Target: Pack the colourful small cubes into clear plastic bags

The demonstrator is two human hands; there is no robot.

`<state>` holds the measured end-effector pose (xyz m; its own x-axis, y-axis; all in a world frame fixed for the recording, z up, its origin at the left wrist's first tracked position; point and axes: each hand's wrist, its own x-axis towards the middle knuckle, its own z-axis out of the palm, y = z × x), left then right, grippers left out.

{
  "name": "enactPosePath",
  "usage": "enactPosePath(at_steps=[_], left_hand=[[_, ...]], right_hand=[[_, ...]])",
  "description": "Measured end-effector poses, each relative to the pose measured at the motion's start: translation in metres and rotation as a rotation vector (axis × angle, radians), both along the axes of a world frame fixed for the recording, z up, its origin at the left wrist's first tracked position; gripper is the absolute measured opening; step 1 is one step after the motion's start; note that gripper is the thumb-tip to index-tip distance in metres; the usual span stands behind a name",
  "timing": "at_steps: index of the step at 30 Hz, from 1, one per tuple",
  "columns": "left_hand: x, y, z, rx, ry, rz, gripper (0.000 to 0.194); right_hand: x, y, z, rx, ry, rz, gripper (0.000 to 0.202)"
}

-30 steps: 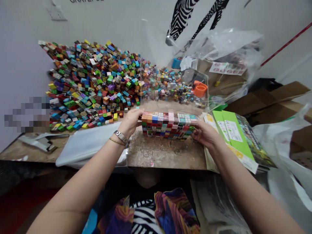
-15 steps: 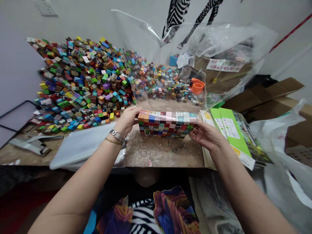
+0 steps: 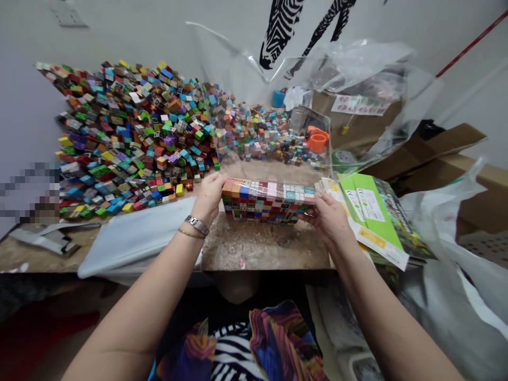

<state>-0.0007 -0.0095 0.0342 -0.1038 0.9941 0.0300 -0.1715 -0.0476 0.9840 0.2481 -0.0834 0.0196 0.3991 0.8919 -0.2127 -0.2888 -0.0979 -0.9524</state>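
Note:
A block of small multicoloured cubes (image 3: 264, 203), packed in rows, is held just above the table in the middle. Clear plastic film (image 3: 273, 166) covers its top and spreads up behind it. My left hand (image 3: 211, 194) pinches the block's left end, with the film at the fingertips; a watch and a thin bracelet circle that wrist. My right hand (image 3: 328, 212) grips the right end, thumb on top and fingers below. The block's underside is out of sight.
A large heap of loose cubes (image 3: 138, 132) rises at the back left. Flat plastic bags (image 3: 130, 233) lie left of my left hand. Green printed packaging (image 3: 369, 206) lies right, near cardboard boxes (image 3: 436, 153). Behind the film is an orange ring-shaped object (image 3: 318, 141).
My right hand has shifted slightly left and its fingers sit differently at the block's end. The film behind has sagged a little. The view has moved slightly.

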Motion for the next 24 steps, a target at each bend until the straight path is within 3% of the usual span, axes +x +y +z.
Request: enactPosePath(at_steps=[9, 17, 24], left_hand=[[0.01, 0.0, -0.006, 0.002, -0.21, 0.04, 0.022], [0.005, 0.0, 0.0, -0.039, -0.15, -0.043, 0.024], [0.001, 0.0, 0.004, 0.011, -0.134, -0.128, 0.024]], right_hand=[[-0.004, -0.006, -0.01, 0.108, -0.044, 0.03, 0.043], [0.001, -0.005, -0.018, 0.242, -0.119, -0.036, 0.032], [0.007, -0.009, -0.017, 0.485, -0.266, -0.025, 0.045]])
